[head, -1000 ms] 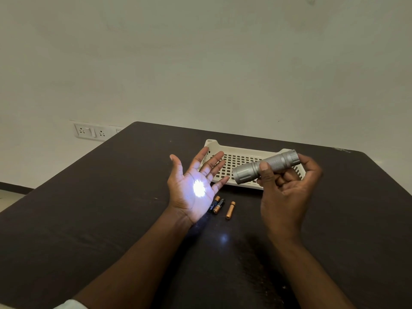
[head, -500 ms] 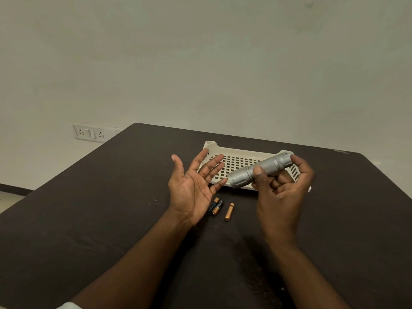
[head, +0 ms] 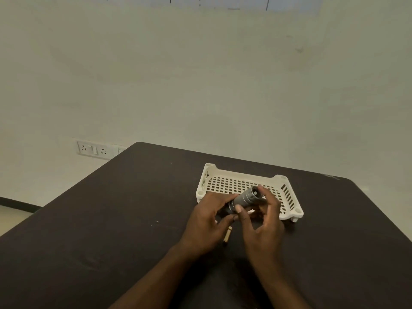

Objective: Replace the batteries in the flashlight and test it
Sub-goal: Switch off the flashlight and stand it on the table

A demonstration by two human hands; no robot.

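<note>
The grey metal flashlight (head: 244, 199) is held between both hands just above the dark table, in front of the white tray. Its tail cap points up and away from me; the lens end is hidden in my left hand (head: 206, 221), which wraps around it. My right hand (head: 263, 221) pinches the body with thumb and fingers near the tail. No light shows. One gold-and-black battery (head: 227, 234) lies on the table between my wrists; the other loose batteries are hidden under my left hand.
A white perforated plastic tray (head: 289, 204) stands on the dark table (head: 111, 230) just beyond my hands. A wall socket strip (head: 93, 149) sits on the wall at the left, past the table's rounded far corner.
The beam on my left palm went out. My left hand turned over and closed on the flashlight's front end, and both hands now hold it lower, closer to the table.
</note>
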